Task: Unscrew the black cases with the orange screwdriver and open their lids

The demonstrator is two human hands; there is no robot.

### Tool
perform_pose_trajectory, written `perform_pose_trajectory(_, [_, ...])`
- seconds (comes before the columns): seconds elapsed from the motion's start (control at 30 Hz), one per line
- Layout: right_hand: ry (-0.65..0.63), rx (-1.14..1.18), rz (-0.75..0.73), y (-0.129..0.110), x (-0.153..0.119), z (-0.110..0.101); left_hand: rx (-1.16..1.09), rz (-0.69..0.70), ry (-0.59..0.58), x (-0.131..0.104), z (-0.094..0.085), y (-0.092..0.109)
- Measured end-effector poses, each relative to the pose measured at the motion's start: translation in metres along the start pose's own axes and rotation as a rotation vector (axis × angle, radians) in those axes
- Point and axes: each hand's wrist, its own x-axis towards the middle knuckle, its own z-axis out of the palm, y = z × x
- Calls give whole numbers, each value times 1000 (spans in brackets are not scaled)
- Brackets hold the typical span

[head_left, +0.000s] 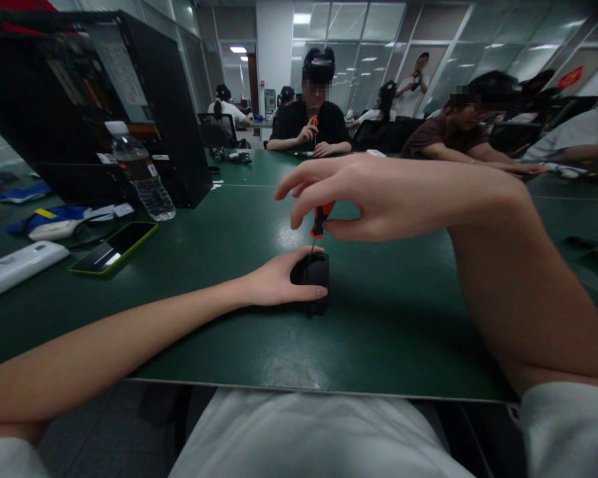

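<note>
A small black device [319, 271] sits on the green table, its exact kind unclear. My left hand [284, 277] is closed round it from the left, thumb along the near side and fingers on the far side. Above it, my right hand [351, 196] pinches the handle of a screwdriver [319, 224], black with orange-red parts. The screwdriver stands nearly upright, its thin shaft pointing down to the device's top; the tip itself is hard to make out.
To the left stand an open computer case [164, 106] and a water bottle [142, 174]. A green-edged phone [117, 247] and a long white object [22, 267] lie nearer. Across the green table [219, 345] a person [306, 119] holds an orange screwdriver. Other people sit at the right.
</note>
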Motion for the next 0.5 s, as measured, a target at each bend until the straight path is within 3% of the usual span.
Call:
perform_pose_trajectory(0.2, [37, -9, 17, 5, 2, 4, -10, 8, 0, -1, 1, 0])
perform_pose_trajectory(0.37, [62, 17, -24, 7, 5, 6, -52, 162, 83, -1, 4, -2])
perform_pose_trajectory(0.5, [66, 5, -20, 9, 5, 7, -67, 179, 37, 0, 5, -4])
